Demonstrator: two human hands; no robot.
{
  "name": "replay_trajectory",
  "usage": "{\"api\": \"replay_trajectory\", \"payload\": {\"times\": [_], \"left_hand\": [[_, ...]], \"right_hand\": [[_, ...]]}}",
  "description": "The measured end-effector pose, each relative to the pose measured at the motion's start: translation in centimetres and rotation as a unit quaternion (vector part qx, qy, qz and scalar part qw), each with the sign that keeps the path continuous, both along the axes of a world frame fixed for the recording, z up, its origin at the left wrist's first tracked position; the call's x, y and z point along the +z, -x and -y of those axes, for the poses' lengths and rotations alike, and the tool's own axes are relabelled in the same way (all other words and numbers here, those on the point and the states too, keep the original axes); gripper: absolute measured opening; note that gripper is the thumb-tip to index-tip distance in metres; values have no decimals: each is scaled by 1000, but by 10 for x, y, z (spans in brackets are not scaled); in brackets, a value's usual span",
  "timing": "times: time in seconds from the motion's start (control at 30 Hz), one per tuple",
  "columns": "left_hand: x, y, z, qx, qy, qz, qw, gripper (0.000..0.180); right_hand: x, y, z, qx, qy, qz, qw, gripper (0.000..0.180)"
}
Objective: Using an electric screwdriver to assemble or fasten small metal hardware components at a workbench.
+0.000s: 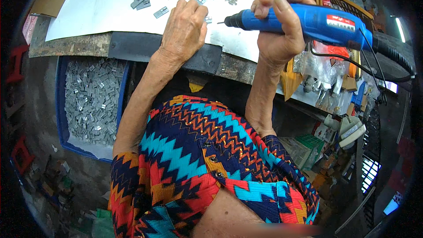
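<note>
Below white worktop [110, 9], blue crate [60, 105] full of grey metal pieces [90, 101]; right hand [277, 31] clenched around blue screwdriver [308, 20].

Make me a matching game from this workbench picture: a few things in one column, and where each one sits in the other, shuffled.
Things:
1. blue electric screwdriver
2. blue bin of grey metal parts
3. small grey metal pieces
4. left hand

Places:
A. below the bench edge, at the person's left
B. resting on the white sheet
C. held in the right hand
D. lying loose on the white sheet, far side

Pairs: 1-C, 2-A, 3-D, 4-B
</note>
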State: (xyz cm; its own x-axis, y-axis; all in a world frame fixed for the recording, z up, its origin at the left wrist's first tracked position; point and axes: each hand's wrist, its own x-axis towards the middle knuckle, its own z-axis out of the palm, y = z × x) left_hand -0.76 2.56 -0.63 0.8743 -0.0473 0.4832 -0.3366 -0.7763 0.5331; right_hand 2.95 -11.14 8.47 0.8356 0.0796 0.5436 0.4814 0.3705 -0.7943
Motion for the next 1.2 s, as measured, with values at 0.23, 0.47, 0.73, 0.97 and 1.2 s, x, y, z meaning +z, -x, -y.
{"api": "replay_trajectory", "payload": {"times": [0.23, 0.47, 0.73, 0.97, 1.2], "left_hand": [[-2, -1, -1, -27, 48, -24, 998, 12], [-1, -2, 0, -17, 49, -59, 997, 13], [2, -2, 1, -6, 30, -37, 999, 13], [-1, -1, 1, 0, 33, -37, 999, 12], [-2, 0, -2, 8, 24, -40, 999, 11]], "right_hand": [[2, -6, -18, -10, -13, -87, 996, 25], [3, -8, -33, -25, 37, -23, 999, 21], [2, -8, -39, -48, 46, -47, 997, 22], [-1, -9, -39, -53, 54, -45, 996, 22], [-2, -8, -41, -45, 54, -38, 997, 22]]}}
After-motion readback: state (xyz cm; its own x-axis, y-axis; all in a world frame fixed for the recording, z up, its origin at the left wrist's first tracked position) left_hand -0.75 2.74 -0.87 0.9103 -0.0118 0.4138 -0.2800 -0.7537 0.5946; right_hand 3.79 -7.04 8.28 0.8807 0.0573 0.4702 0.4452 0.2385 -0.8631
